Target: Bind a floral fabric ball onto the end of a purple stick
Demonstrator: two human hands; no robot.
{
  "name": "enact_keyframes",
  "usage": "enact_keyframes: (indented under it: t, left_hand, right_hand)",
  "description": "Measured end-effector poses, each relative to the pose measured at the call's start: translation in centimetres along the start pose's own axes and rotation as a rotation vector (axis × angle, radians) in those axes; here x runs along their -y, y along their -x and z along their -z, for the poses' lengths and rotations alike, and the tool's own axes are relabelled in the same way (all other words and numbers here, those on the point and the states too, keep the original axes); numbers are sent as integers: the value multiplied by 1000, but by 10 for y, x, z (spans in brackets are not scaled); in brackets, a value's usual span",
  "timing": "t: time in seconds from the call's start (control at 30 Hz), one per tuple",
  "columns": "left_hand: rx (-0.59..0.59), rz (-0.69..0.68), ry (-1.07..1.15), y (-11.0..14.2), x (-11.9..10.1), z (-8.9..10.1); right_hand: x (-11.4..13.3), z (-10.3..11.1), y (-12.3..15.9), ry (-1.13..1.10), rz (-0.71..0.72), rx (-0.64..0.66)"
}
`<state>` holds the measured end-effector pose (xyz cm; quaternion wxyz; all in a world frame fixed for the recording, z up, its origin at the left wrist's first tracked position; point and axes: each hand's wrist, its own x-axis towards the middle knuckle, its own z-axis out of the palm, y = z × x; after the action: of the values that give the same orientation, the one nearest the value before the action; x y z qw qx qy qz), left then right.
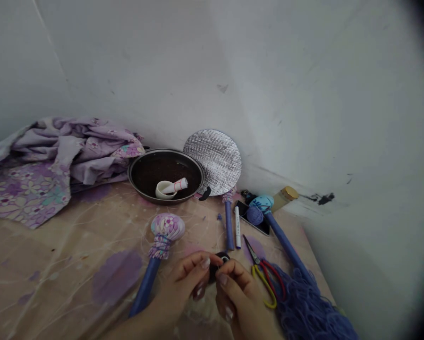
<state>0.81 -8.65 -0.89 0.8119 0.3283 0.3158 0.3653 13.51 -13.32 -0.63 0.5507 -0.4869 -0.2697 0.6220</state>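
Observation:
My left hand and my right hand are close together at the lower middle, thumbs and fingertips pinched. Whatever they pinch is too small to make out. Between and just behind the fingertips shows a dark round thing with a pale ring on it; I cannot tell whether it is held. Left of my left hand lies a blue-wrapped stick with a padded floral cloth head tied with blue yarn. Scissors with one yellow and one red handle lie beside my right hand.
Blue yarn heaps at the lower right. Behind lie a marker, another blue stick, a blue-headed stick, a phone, a jar, a pan, a silver disc and floral cloth.

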Motion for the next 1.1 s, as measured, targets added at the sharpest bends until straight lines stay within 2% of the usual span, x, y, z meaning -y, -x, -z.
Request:
enact_keyframes:
  t: [0.2, 0.57, 0.97, 1.1]
  left_hand:
    - [-1, 18, 25, 0, 1, 1]
    - [-27, 223, 312, -2, -2, -2]
    - [57, 241, 300, -4, 1, 3]
    - [53, 201, 265, -4, 4, 4]
  right_hand:
    - [-3, 3, -1, -9, 24, 0]
    - [-5, 1, 0, 84, 39, 3]
    - [-9, -1, 2, 178, 87, 7]
    - [-8, -8, 5, 191, 81, -38]
